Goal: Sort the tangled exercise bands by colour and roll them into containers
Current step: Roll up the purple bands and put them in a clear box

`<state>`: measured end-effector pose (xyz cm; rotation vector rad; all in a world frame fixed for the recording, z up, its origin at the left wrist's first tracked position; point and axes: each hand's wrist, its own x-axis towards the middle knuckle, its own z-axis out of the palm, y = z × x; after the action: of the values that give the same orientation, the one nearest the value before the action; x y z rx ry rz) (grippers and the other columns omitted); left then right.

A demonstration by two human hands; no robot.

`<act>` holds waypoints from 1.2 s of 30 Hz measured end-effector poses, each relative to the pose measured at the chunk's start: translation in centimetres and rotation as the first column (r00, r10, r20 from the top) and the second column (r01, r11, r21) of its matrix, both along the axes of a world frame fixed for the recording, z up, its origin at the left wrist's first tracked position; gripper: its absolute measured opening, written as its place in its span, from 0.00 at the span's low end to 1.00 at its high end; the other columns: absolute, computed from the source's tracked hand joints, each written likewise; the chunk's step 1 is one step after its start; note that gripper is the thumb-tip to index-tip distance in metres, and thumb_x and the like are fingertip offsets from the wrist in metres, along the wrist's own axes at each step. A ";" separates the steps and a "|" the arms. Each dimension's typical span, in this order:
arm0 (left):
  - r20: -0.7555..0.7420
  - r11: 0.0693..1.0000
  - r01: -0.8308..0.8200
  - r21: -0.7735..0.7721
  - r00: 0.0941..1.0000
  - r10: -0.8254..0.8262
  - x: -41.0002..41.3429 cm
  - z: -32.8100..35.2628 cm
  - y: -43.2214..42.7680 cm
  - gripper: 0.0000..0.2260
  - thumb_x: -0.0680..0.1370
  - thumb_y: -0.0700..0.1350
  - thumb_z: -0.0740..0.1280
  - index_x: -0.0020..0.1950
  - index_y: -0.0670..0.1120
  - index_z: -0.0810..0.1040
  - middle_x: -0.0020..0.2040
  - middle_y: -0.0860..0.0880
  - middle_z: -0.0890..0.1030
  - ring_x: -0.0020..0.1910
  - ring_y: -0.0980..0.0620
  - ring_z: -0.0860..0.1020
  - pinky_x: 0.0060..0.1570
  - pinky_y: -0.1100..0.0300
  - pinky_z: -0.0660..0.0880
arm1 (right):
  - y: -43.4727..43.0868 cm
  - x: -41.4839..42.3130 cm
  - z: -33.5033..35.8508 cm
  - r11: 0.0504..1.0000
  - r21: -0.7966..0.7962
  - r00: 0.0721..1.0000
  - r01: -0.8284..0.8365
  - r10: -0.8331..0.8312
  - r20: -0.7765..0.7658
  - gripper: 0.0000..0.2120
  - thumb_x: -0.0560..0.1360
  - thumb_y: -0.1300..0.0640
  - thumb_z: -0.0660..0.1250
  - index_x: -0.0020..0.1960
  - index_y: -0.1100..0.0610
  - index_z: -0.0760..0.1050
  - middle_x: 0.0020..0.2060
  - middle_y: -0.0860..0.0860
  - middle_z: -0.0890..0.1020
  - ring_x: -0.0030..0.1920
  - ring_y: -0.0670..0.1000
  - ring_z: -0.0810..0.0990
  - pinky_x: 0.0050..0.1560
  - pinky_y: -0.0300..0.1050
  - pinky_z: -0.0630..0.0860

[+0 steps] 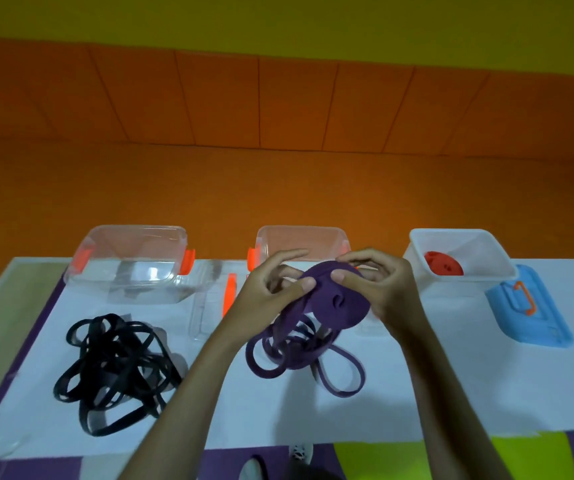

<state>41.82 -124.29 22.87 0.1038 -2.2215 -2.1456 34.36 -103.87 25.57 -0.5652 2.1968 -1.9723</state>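
A purple band roll [339, 299] is held up over the table's middle, its loose purple loops [299, 355] trailing down onto the white surface. My left hand [271, 289] pinches the roll's left edge with thumb and fingers. My right hand [379, 282] grips its top right side. A tangle of black bands [115, 365] lies on the table at the left. A rolled red band [443, 265] sits inside the white container [500, 258] at the right. Behind my hands stands a clear container [299, 233], and another clear container [129, 261] stands at the left.
A blue lid with an orange handle [528, 306] lies right of the white container. A clear lid with an orange clip [209, 299] lies between the clear containers. The white table [417, 393] ends near me; purple and green floor mats [538, 455] show below.
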 end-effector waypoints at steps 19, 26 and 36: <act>0.744 0.887 -0.370 0.276 0.667 0.047 -6.1 -18.2 2.0 0.18 0.83 0.58 0.67 0.62 0.44 0.80 0.57 0.40 0.85 0.52 0.40 0.86 0.55 0.45 0.83 | 4.0 -7.5 0.6 0.990 -0.139 0.999 0.000 0.008 0.052 0.09 0.71 0.65 0.79 0.51 0.60 0.86 0.45 0.54 0.89 0.44 0.58 0.89 0.39 0.47 0.84; 0.699 0.751 -0.478 0.456 0.715 0.031 -4.7 -19.6 3.0 0.07 0.82 0.36 0.68 0.58 0.34 0.81 0.52 0.37 0.84 0.45 0.45 0.86 0.45 0.57 0.84 | 6.7 -8.1 -0.4 0.997 -0.074 1.000 -0.005 0.004 -0.013 0.09 0.72 0.65 0.78 0.52 0.59 0.85 0.44 0.52 0.89 0.44 0.56 0.89 0.41 0.45 0.84; 0.654 0.582 -0.688 0.435 0.685 0.322 -1.9 -19.1 0.2 0.12 0.81 0.46 0.71 0.54 0.37 0.79 0.52 0.39 0.86 0.49 0.45 0.87 0.61 0.48 0.80 | 10.0 -9.0 -3.1 0.987 0.049 0.985 0.155 -0.151 -0.081 0.11 0.72 0.63 0.80 0.54 0.59 0.85 0.42 0.47 0.89 0.45 0.48 0.88 0.39 0.38 0.83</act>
<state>39.88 -124.09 3.76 1.3388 -1.1299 -2.5419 25.36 -93.91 22.43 -0.4853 2.4006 -1.9854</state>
